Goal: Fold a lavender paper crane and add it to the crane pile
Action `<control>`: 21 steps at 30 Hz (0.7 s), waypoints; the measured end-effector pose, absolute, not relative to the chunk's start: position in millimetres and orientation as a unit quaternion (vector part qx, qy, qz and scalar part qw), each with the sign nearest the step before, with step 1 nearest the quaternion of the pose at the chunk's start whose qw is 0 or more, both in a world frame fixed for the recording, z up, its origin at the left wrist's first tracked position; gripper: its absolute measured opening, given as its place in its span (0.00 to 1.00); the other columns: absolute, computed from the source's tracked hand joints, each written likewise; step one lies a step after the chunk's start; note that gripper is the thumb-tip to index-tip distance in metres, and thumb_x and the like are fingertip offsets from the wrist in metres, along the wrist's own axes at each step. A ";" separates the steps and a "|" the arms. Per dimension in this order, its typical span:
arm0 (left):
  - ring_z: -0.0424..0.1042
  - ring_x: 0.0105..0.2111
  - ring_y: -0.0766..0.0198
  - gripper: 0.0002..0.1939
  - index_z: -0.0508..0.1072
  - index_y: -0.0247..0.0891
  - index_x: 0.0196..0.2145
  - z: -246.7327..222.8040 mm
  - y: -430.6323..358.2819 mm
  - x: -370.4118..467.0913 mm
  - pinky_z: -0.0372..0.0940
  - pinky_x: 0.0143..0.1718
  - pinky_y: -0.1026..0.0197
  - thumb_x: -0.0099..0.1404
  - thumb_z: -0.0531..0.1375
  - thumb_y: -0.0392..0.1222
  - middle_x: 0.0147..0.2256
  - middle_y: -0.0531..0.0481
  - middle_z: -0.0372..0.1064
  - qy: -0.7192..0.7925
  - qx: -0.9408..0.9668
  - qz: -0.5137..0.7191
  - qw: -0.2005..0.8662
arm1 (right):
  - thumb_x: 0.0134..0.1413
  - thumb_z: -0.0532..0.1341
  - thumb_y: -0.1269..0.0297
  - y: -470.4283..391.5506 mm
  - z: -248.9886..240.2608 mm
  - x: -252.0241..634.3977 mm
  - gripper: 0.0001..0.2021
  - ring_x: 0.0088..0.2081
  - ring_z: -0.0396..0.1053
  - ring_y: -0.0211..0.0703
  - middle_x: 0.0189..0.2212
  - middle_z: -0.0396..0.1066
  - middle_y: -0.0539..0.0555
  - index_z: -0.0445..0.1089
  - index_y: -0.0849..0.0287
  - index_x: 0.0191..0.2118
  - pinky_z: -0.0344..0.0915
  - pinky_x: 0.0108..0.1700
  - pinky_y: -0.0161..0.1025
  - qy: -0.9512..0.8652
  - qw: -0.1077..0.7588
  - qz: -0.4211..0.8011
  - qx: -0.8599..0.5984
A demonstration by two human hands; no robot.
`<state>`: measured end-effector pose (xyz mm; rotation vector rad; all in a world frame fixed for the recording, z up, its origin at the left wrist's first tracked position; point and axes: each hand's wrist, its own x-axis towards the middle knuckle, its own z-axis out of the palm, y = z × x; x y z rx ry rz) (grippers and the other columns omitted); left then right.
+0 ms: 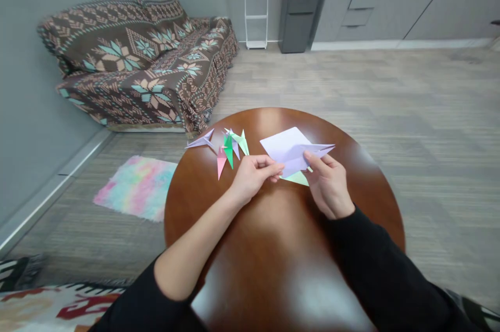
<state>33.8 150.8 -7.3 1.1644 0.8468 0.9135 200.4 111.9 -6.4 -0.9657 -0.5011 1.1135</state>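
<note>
Between my two hands is a lavender origami paper [294,159], partly folded, with narrow pointed flaps reaching out to the right. My left hand [258,173] pinches its left corner between thumb and fingertips. On the opposite side, my right hand [328,181] grips the folded part, thumb on top. Directly behind lies a pale lavender sheet [287,139] on the table, and a light green sheet [299,178] peeks out below the held paper. Several folded paper pieces sit to the left: a lavender one [202,140], a green one [228,149], a pink one [221,160] and a light green one [242,142].
All this is on a round brown wooden table [269,248] with a glossy top. Beyond it stand a sofa with a patterned cover [148,61], a pastel fluffy rug [136,186], a grey cabinet [302,3] and a kitchen counter [410,14].
</note>
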 end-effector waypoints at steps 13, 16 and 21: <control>0.68 0.24 0.71 0.15 0.74 0.33 0.26 -2.4 154.0 31.1 0.63 0.27 0.68 0.55 0.72 0.47 0.24 0.52 0.71 0.367 0.444 0.496 0.650 | 0.42 0.76 0.63 114.0 -4.8 211.9 0.12 0.27 0.62 0.31 0.22 0.66 0.47 0.74 0.61 0.24 0.60 0.28 0.30 -0.220 0.757 0.459 -0.410; 0.72 0.29 0.70 0.14 0.74 0.35 0.31 1.1 154.8 30.7 0.67 0.33 0.67 0.57 0.71 0.47 0.29 0.53 0.72 0.344 0.382 0.530 0.675 | 0.49 0.73 0.62 114.0 -12.0 208.9 0.09 0.27 0.64 0.34 0.23 0.68 0.48 0.75 0.60 0.27 0.62 0.30 0.33 -0.296 0.735 0.439 -0.424; 0.79 0.41 0.55 0.19 0.75 0.36 0.43 7.5 152.7 31.2 0.72 0.47 0.53 0.61 0.67 0.53 0.40 0.42 0.78 0.310 0.285 0.467 0.777 | 0.58 0.67 0.65 107.3 -16.6 203.5 0.03 0.32 0.70 0.41 0.29 0.73 0.51 0.75 0.57 0.34 0.67 0.37 0.40 -0.498 0.664 0.261 -0.492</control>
